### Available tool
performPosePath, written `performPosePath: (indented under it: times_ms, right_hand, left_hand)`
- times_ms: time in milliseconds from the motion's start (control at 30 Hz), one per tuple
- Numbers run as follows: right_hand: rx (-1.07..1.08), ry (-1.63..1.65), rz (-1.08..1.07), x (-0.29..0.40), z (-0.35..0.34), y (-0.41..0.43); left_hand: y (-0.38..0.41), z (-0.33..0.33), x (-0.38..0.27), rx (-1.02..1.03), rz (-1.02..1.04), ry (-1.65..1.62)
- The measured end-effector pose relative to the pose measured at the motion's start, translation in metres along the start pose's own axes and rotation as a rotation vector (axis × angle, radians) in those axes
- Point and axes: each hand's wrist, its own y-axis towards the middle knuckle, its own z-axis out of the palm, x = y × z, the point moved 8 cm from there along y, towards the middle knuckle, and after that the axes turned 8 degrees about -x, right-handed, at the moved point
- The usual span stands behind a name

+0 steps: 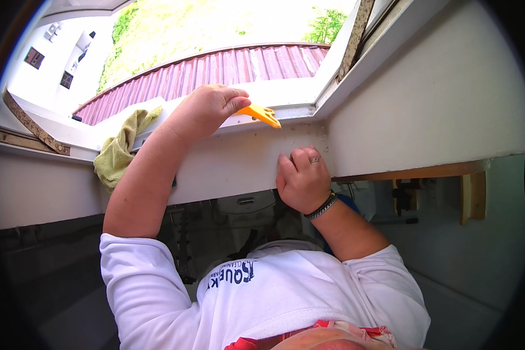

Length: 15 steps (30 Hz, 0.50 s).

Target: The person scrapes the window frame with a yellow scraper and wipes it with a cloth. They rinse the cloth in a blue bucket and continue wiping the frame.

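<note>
My left hand [214,107] pinches a yellow plastic tool [267,116] above the lower rail of the open window's white frame [293,112]. The tool's notched end points right and down, towards the sill; my fingers cover its other end. My right hand [304,175] is curled at the near edge of the white window sill [240,155], knuckles up, with a ring on one finger. Nothing shows in it, though its palm is hidden. Left of my left forearm, a crumpled green cloth [118,153] hangs over the frame and onto the sill.
Speckled metal window stays [35,124] stand at both sides of the opening. Outside lies a reddish corrugated roof [210,70]. A white side wall [420,105] borders the sill at right. Below it are a wooden ledge [420,171] and a wooden bracket [473,197].
</note>
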Motion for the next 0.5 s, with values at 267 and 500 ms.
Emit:
performPosePath:
  times_ms: [267,500]
  right_hand:
    - [-0.004,-0.002,0.012,-0.003,0.002,-0.003]
    - [0.019,-0.008,0.015,-0.001,0.001,-0.002]
  left_hand:
    - [-0.01,0.002,0.007,0.041,0.085,0.039]
    - [0.0,0.015,0.002,0.128,0.111,-0.068]
